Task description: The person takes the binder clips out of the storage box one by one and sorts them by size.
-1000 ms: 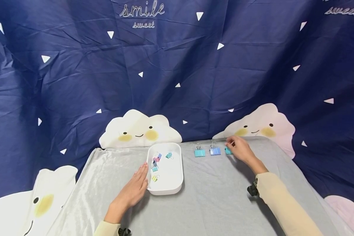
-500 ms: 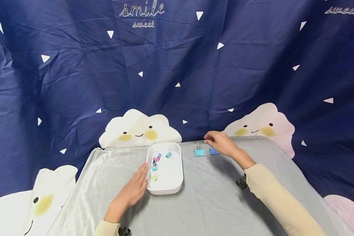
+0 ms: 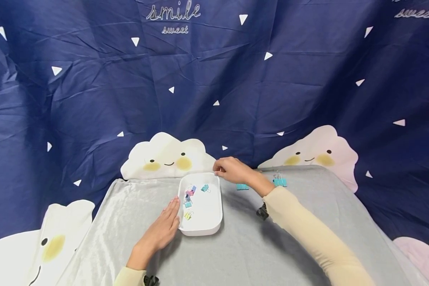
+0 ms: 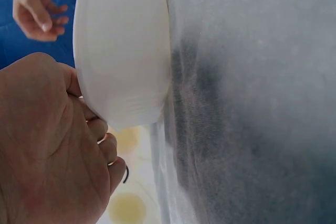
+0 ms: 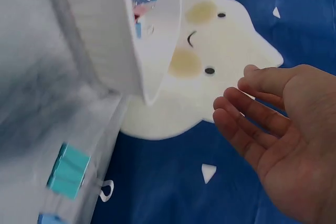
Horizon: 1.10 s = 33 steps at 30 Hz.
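Observation:
My left hand (image 3: pixel 162 228) lies along the left wall of a white tray (image 3: pixel 219 206), its fingers extended and touching the rim. Above the tray's back right corner is my right hand (image 3: pixel 232 170); in the right wrist view its fingers are loosely bent with nothing in them. Inside the tray are small binder clips: a teal one (image 3: pixel 205 188) set apart, a yellow one (image 3: pixel 188 215) near the front, and a cluster with a pink clip (image 3: pixel 189 193) along the left side. Larger turquoise binder clips stand to the right, one (image 3: pixel 242 186) partly behind my right hand, another (image 3: pixel 280 182) farther right.
A blue binder clip (image 5: pixel 50 219) stands beside the turquoise one in the right wrist view; my forearm mostly hides it in the head view. Grey cloth (image 3: pixel 243 246) covers the table. A navy curtain (image 3: pixel 214 79) with clouds hangs directly behind its back edge.
My right hand has let go of the rightmost turquoise clip and moved left, past the other standing clips, to above the tray's back right corner. My left hand has stayed still.

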Available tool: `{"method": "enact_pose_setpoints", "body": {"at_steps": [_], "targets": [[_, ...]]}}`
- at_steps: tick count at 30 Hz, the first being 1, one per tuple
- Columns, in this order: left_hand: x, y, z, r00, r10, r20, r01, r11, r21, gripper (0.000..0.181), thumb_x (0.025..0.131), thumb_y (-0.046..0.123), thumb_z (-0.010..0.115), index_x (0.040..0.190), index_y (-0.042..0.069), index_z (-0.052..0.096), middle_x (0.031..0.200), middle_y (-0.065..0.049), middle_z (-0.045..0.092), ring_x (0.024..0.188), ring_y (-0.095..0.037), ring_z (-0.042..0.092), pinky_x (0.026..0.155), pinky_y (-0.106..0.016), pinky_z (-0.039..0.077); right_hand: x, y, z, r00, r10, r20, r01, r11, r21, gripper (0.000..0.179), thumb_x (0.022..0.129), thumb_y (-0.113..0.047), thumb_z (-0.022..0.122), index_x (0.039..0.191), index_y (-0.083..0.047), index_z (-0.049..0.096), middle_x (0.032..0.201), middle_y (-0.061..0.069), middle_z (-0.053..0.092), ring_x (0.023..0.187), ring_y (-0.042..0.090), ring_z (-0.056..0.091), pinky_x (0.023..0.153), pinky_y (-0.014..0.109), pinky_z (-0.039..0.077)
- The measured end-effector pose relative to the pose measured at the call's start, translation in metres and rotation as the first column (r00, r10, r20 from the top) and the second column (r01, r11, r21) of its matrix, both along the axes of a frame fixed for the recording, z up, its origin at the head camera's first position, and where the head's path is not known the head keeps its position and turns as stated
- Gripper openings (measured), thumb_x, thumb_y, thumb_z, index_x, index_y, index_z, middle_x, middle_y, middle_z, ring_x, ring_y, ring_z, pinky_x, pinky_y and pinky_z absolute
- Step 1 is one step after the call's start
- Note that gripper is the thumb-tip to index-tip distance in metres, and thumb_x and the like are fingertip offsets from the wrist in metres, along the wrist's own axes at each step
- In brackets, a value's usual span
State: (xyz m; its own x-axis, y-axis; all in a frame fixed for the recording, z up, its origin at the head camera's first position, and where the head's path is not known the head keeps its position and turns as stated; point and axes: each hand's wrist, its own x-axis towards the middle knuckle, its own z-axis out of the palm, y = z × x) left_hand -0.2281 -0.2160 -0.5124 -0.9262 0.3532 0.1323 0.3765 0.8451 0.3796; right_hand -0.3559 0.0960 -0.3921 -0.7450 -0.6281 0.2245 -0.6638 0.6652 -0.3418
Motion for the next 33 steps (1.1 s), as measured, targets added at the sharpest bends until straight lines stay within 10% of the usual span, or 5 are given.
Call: {"method": "enact_pose_setpoints", "body": {"at_steps": [16, 23, 33], "targets": [[-0.002, -0.002, 0.001, 1.0, -0.002, 0.013, 0.002, 1.0, 0.006, 0.058, 0.115, 0.018, 0.038, 0.166, -0.004, 0.026, 0.177, -0.019, 0.023, 0.164, -0.04, 0.025, 0.133, -0.059, 0.026, -0.014, -0.101, -0.027, 0.997, 0.05, 0.065, -0.059, 0.987, 0.152, 0.013, 0.102, -0.016, 0.072, 0.111, -0.009, 0.079, 0.109, 0.005, 0.079, 0.102, 0.02, 0.073, 0.094, 0.036, 0.061], [-0.001, -0.003, -0.001, 0.996, -0.039, -0.079, 0.043, 0.998, 0.049, 0.057, 0.111, 0.014, 0.042, 0.162, -0.009, 0.033, 0.172, -0.027, 0.032, 0.157, -0.049, 0.033, 0.126, -0.067, 0.033, -0.018, -0.12, -0.041, 0.993, 0.006, 0.114, -0.029, 0.981, 0.194, 0.022, 0.101, -0.015, 0.072, 0.12, -0.007, 0.077, 0.12, 0.007, 0.078, 0.112, 0.022, 0.072, 0.1, 0.036, 0.06], [-0.005, -0.004, 0.002, 1.0, -0.02, -0.001, 0.02, 1.0, -0.006, 0.058, 0.114, 0.018, 0.037, 0.166, -0.005, 0.024, 0.177, -0.018, 0.021, 0.164, -0.039, 0.025, 0.134, -0.058, 0.026, -0.014, -0.136, -0.065, 0.98, 0.03, 0.196, -0.085, 0.956, 0.281, 0.033, 0.1, -0.013, 0.071, 0.132, -0.004, 0.072, 0.134, 0.01, 0.074, 0.129, 0.025, 0.068, 0.117, 0.035, 0.052]]}}
